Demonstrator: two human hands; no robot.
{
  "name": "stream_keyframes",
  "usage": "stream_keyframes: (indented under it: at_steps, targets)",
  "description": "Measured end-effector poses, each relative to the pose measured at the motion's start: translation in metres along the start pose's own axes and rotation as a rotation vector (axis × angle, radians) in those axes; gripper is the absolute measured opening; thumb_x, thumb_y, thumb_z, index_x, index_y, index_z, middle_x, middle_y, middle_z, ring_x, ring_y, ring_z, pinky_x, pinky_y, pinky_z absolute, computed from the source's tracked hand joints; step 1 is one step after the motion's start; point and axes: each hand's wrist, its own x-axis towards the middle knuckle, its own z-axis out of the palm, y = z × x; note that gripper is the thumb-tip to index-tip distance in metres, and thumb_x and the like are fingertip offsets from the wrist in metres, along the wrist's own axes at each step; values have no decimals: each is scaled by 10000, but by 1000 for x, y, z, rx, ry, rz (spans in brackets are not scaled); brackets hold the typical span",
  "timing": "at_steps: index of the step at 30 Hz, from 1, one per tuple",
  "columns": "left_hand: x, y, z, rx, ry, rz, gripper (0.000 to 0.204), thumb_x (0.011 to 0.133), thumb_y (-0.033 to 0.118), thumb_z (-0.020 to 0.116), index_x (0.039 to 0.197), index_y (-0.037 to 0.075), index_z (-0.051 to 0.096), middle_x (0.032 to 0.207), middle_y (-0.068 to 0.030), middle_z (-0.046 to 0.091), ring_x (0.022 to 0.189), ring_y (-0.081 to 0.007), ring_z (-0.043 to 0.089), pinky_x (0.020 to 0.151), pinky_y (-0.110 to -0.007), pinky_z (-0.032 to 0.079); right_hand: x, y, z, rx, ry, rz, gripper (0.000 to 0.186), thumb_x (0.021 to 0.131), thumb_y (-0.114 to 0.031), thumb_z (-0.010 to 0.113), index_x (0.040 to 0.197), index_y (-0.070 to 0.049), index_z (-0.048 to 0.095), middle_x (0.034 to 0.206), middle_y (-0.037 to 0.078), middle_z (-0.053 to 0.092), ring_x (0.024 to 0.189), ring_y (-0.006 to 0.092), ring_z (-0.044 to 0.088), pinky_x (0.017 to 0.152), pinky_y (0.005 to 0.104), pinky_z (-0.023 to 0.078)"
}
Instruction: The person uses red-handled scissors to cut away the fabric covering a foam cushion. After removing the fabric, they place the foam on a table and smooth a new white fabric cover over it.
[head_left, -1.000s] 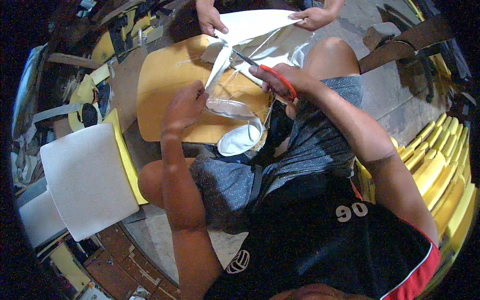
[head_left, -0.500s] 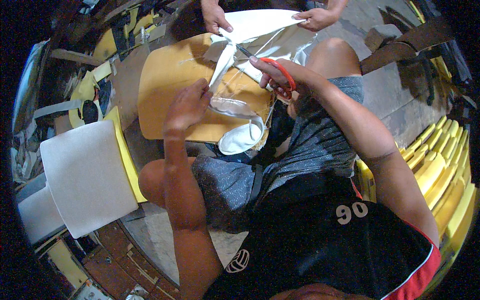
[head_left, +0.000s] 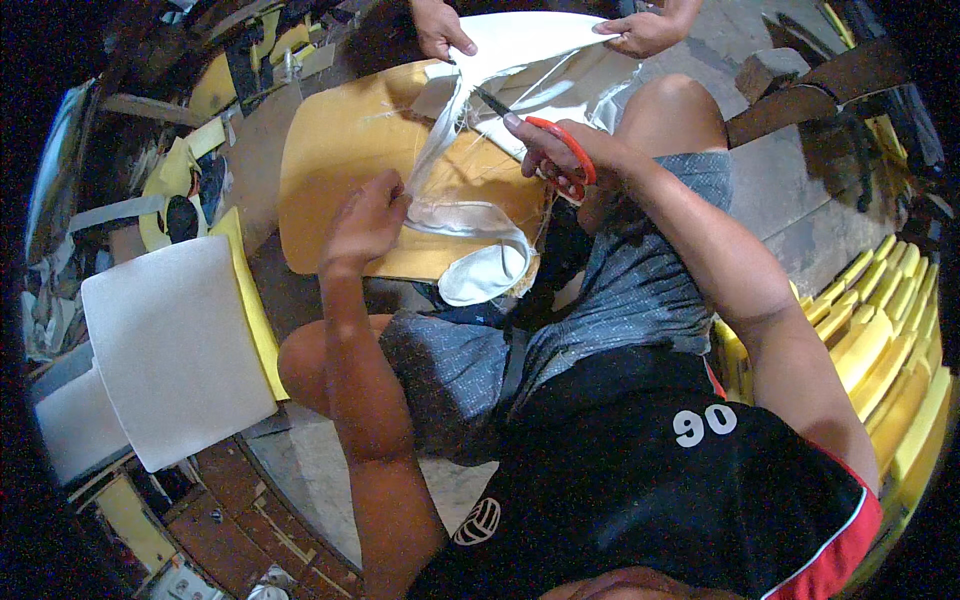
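Observation:
In my right hand is a pair of scissors with red handles, its dark blades pointing up and left at the white fabric. My left hand is closed on the end of a narrow white fabric strip that runs up to the larger cloth. Loose threads hang around the cut edge. Beneath lies a tan, rounded board. The strip's tail curls across it to a white oval patch by my lap. Across from me, another person's two hands grip the cloth at its left and right.
At the left lies a light grey padded panel over a yellow foam sheet. Several yellow foam strips are piled at the right. Scraps litter the far left, and a grey block sits at the far right.
My left hand has moved slightly down and left, drawing the strip with it. The scissors and the other person's hands have shifted only a little.

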Motion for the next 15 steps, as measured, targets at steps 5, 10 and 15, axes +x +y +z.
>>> stream_keyframes:
  at_steps: [5,10,15]
  targets:
    - [1,-4,4,-21,16,24,230,917,237,579,931,10,608,891,-227,669,899,-428,636,799,-524,473,9,8,8,184,-8,-169,736,849,-759,509,740,-37,600,515,20,483,393,109,450,375,243,349]
    - [3,7,-5,-84,-28,51,225,914,218,576,938,-4,599,887,-247,660,914,-440,629,804,-533,465,14,10,-2,116,-96,-166,713,884,-722,499,763,-25,588,512,-5,473,401,92,433,388,226,332]
    - [2,13,-8,-86,-42,50,211,913,191,573,942,-17,595,899,-263,652,921,-448,622,797,-532,462,23,15,4,232,-66,-166,724,873,-734,501,751,-26,586,486,-14,438,391,91,425,384,242,337]
